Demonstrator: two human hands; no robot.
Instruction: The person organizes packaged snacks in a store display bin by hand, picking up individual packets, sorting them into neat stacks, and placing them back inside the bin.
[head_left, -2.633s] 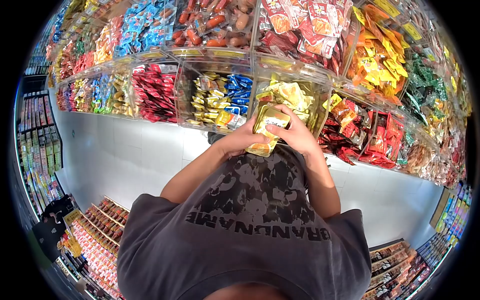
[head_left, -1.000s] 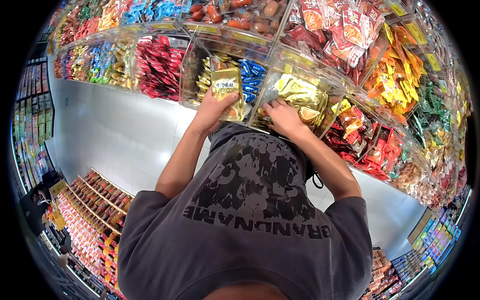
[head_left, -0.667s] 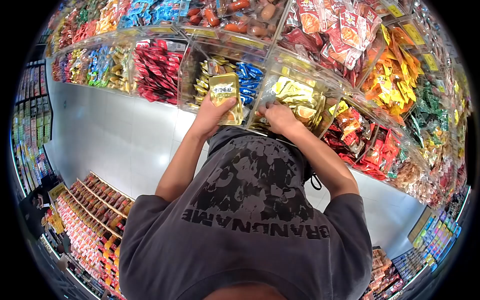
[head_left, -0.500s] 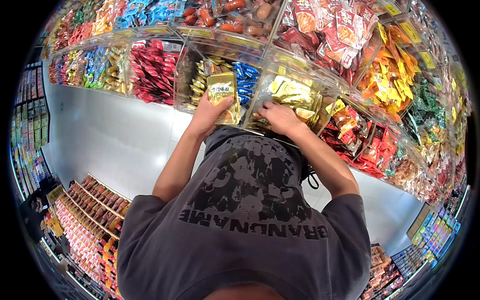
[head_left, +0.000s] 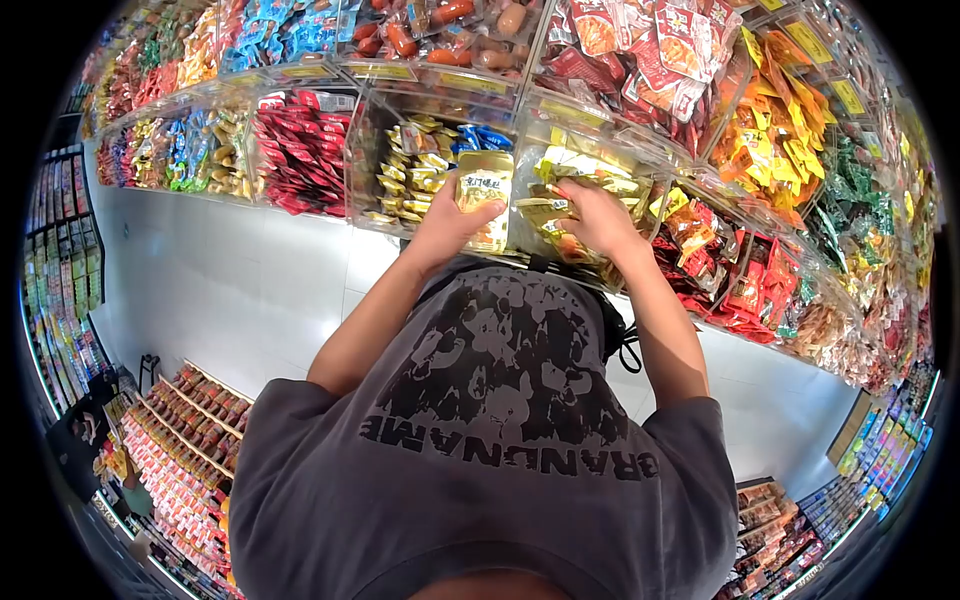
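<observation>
My left hand (head_left: 452,225) grips a gold snack packet (head_left: 487,185) with dark lettering, thumb across its front. The packet is upright in front of a clear bin of small gold and blue packets (head_left: 415,165). In the neighbouring bin, my right hand (head_left: 600,215) has its fingers bent around the edge of gold snack packets (head_left: 545,212) like the one on the left. How many of them it pinches is hard to see. More gold packets (head_left: 590,165) lie behind these fingers.
Clear plastic bins run in tiers along the front. Red packets (head_left: 303,150) fill a bin to the left, and red-and-black packets (head_left: 700,250) one to the right. Orange packets (head_left: 785,125) sit higher up. Stocked shelves (head_left: 185,430) stand at the lower left.
My left hand has shifted right with the gold packet, now covering part of the blue packets. My right hand has moved slightly right, its fingers bending around gold packets that now fan toward the left.
</observation>
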